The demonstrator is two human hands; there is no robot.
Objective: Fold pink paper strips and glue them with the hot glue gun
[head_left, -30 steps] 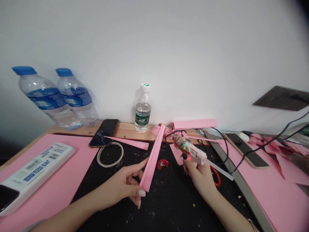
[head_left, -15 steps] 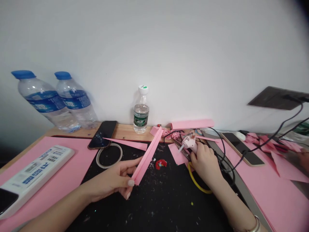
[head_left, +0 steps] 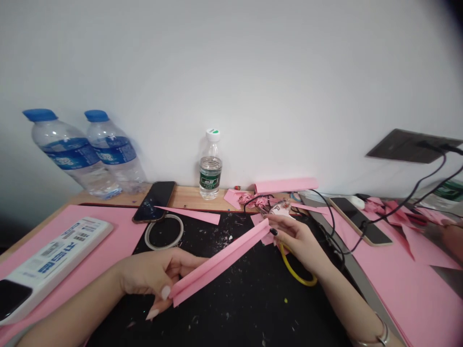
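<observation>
A long folded strip of pink paper (head_left: 220,262) slants across the space between my hands, its right end farther away. My left hand (head_left: 159,279) pinches the near lower end between thumb and fingers. At the far end, the fingertips of my right hand (head_left: 294,241) close on the strip's corner. Just behind my right hand lies a pale glue gun (head_left: 281,207), partly hidden by the fingers. A yellow ring (head_left: 294,272), perhaps a tape roll, rests under the right wrist. Below the strip spreads a black mat (head_left: 231,313) with small scraps on it.
Along the wall stand a small water bottle (head_left: 210,168) and two large leaning bottles (head_left: 115,152). A phone (head_left: 154,202), a tape ring (head_left: 146,236) and a white box (head_left: 58,265) lie left. Right are cables (head_left: 334,221), another phone (head_left: 358,219), pink sheets (head_left: 405,294) and another person's hand (head_left: 454,241).
My right hand has let go of the glue gun and taken the strip's far end. My left hand has moved down and left, and the strip has tilted flatter.
</observation>
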